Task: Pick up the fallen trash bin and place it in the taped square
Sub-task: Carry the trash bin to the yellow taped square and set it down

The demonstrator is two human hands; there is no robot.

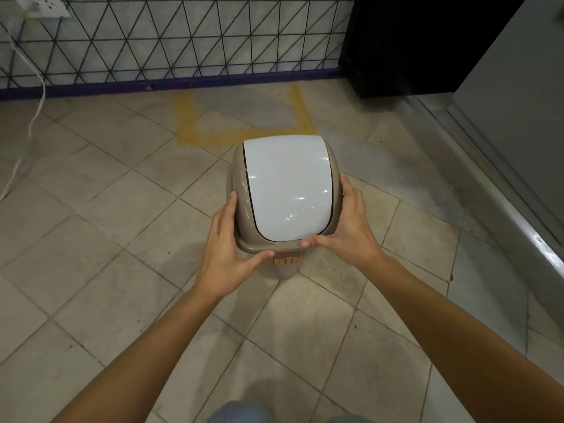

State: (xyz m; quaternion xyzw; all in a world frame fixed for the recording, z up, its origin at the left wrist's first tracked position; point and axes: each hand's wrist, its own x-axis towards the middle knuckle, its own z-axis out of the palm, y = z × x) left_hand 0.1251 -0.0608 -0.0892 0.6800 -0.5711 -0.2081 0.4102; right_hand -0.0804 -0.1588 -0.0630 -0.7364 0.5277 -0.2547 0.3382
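The trash bin (285, 187) is beige with a glossy white swing lid and stands upright, seen from above, with an orange label low on its near side. My left hand (227, 248) clasps the lid's left and near rim. My right hand (345, 227) clasps the right and near rim. Whether the bin's base touches the floor is hidden. The taped square (207, 137), marked in yellow tape on the tiles, lies just beyond the bin against the wall; the bin covers part of its near edge.
A wall with a black triangular grid (183, 41) runs behind the square. A white cable (36, 111) hangs at the left. A dark cabinet (412, 47) stands at the back right, a grey unit with a metal base (503, 190) along the right.
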